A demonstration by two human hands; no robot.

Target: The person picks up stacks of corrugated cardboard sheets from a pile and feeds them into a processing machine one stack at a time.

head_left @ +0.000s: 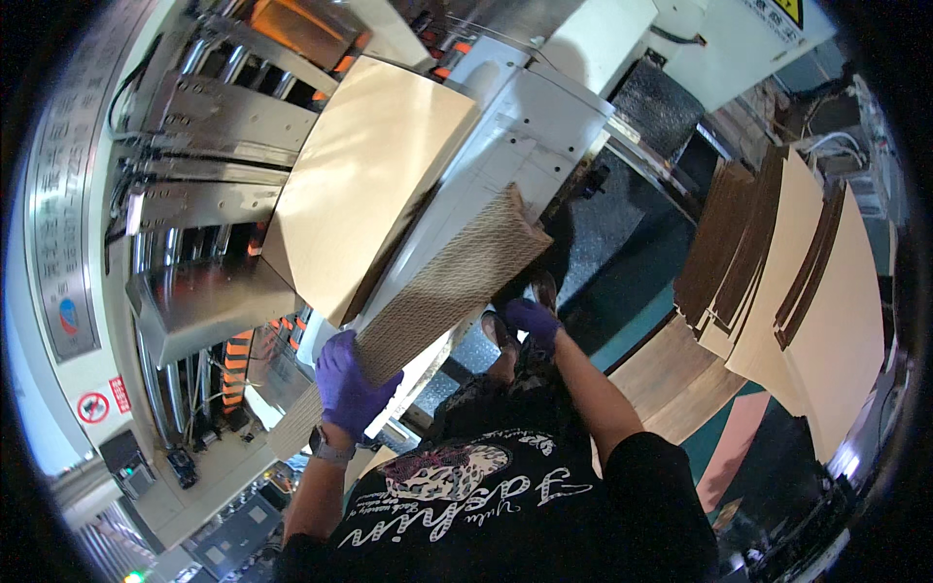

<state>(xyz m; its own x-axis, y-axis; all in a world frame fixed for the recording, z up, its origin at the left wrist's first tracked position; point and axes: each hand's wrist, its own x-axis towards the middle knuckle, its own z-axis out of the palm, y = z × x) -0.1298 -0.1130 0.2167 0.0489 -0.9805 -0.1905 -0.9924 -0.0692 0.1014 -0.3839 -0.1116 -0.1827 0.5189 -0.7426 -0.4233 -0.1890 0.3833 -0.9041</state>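
A thick stack of corrugated cardboard sheets [442,291] lies slantwise in front of me, its fluted edges facing up, on a grey metal machine bed [505,160]. My left hand [352,384], in a purple glove, grips the stack near its left end, thumb on the near side and fingers on the far side. Close to my body, below the stack's right end, is my right hand [533,319], also in a purple glove. Its fingers are mostly hidden, and I cannot tell whether it touches the stack. Beyond the bed stands a block of tan cardboard sheets [379,175].
Metal rails and rollers [219,126] of the machine run along the left, with a shiny metal box [214,301]. To the right, piles of cardboard sheets [748,243] stand by a wooden board [680,374]. A white machine housing [598,39] is at the back.
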